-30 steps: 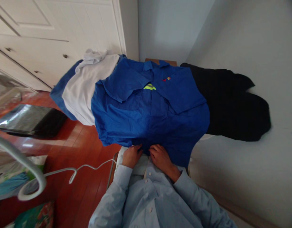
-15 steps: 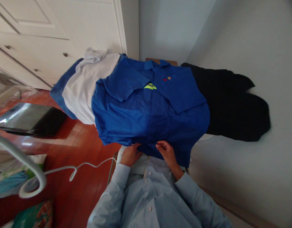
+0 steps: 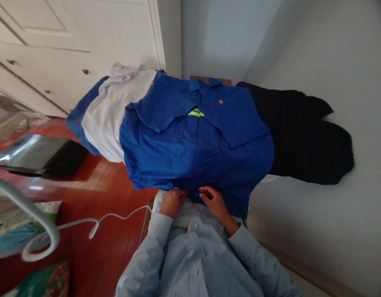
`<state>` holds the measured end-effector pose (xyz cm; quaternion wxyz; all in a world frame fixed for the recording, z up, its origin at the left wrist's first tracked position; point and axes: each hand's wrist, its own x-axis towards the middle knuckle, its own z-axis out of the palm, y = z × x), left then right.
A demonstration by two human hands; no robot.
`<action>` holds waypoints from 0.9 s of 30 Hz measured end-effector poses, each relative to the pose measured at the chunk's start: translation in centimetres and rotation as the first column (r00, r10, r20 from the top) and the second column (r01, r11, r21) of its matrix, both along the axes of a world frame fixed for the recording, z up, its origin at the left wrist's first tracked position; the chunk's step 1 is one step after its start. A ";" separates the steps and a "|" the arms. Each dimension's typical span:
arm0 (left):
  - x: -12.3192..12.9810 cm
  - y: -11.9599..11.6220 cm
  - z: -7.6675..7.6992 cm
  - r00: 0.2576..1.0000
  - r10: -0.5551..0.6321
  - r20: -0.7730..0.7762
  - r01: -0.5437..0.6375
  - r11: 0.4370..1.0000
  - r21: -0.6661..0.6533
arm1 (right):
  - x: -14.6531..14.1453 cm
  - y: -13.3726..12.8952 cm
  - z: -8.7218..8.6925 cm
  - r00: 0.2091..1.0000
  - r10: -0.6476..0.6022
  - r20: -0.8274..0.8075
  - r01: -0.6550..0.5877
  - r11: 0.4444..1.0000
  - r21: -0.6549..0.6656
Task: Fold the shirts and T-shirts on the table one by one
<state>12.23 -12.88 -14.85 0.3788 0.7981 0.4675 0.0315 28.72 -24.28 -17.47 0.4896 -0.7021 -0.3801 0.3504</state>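
A blue work jacket (image 3: 165, 152) lies spread out in front of me, its collar away from me, with a yellow-green reflective strip showing near the chest and a small red and yellow emblem. Its lower edge lies towards my lap. My left hand (image 3: 173, 202) is closed on that edge, left of the front seam, and a ring shows on one finger. Just right of the seam, my right hand (image 3: 215, 203) pinches the same edge between bent fingers. The fingertips of both hands are partly hidden in the cloth.
Under the jacket, a white garment (image 3: 106, 119) sticks out left and a black garment (image 3: 308, 140) right. White cabinets (image 3: 116, 29) stand behind. On the red floor (image 3: 106, 194) lie a clear-wrapped black package (image 3: 41, 154) and bags. A white curved tube (image 3: 50, 227) and cable are at left.
My right hand has shifted slightly left and my left hand slightly right, so they are closer together at the jacket's edge. The jacket lies almost as before.
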 end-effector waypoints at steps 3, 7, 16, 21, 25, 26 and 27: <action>-0.2 0.2 1.1 0.999 0.017 0.048 -0.016 1.000 -0.010 | -0.1 0.0 0.1 0.998 0.028 0.048 -0.028 1.000 0.009; -0.5 0.2 1.9 0.987 0.101 0.127 -0.091 0.993 -0.081 | -0.1 0.1 0.5 0.999 0.024 0.045 -0.025 0.999 0.028; 0.1 -1.5 0.3 0.819 0.464 0.339 -0.355 0.872 -0.336 | -1.5 0.7 2.0 0.989 -0.137 -0.050 0.141 0.987 0.074; 0.5 -2.4 -0.8 0.523 0.782 0.340 -0.539 0.612 -0.579 | -2.0 0.9 1.6 0.988 -0.145 -0.056 0.149 0.986 0.079; 1.1 -3.1 -1.0 0.520 0.791 0.323 -0.499 0.588 -0.636 | -2.0 1.0 1.4 0.986 -0.154 -0.070 0.159 0.984 0.080; 1.3 -3.3 -1.0 0.526 0.778 0.345 -0.487 0.608 -0.627 | -2.0 1.0 1.3 0.986 -0.149 -0.070 0.154 0.985 0.082; 1.5 -3.5 -1.1 0.523 0.765 0.375 -0.480 0.628 -0.613 | -2.0 1.0 1.2 0.987 -0.142 -0.070 0.147 0.985 0.085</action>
